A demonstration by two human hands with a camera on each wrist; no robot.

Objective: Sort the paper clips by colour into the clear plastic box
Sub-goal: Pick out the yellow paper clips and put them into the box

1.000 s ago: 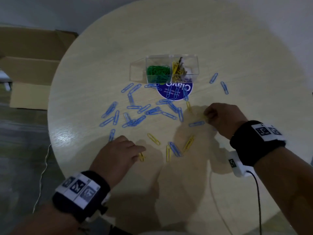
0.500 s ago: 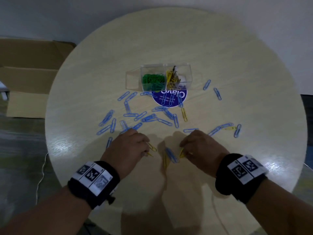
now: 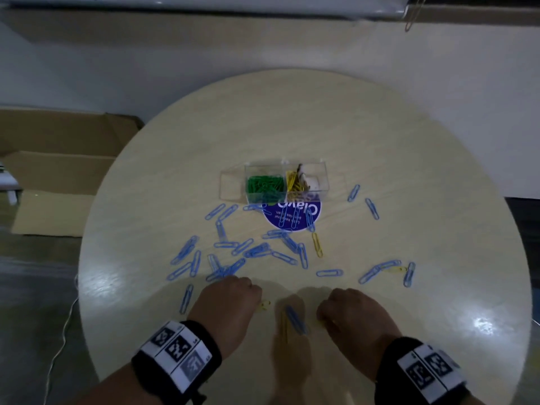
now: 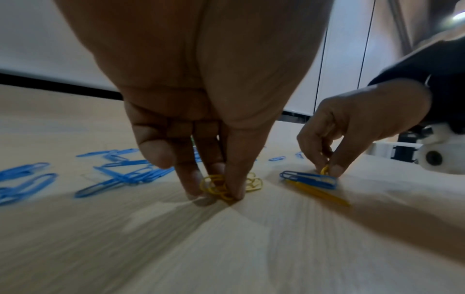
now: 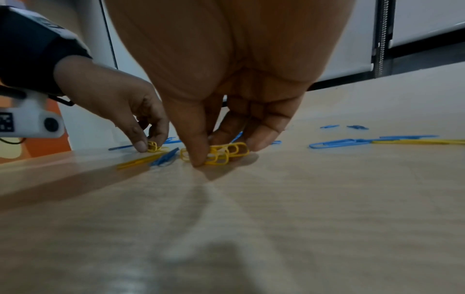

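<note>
The clear plastic box [image 3: 323, 174] stands at the table's middle, with green clips [image 3: 264, 185] in one compartment and yellow clips [image 3: 294, 185] in the one beside it. Several blue clips [image 3: 257, 250] lie scattered in front of it. At the near edge my left hand [image 3: 230, 302] pinches yellow clips [image 4: 216, 186] against the tabletop. My right hand [image 3: 347, 314] pinches a small bunch of yellow clips [image 5: 221, 153] in the same way. Between the hands lie a blue clip [image 3: 295, 318] and a yellow clip [image 3: 284, 328].
A round blue sticker [image 3: 292, 219] lies on the pale round table [image 3: 409, 171] under the box's front. A lone yellow clip [image 3: 317, 244] and another [image 3: 394, 269] lie among the blue ones. Cardboard boxes [image 3: 58, 171] stand on the floor at the left.
My right hand came back from the table's right side to the near edge and took hold of yellow clips. My left hand shifted slightly right onto its yellow clips.
</note>
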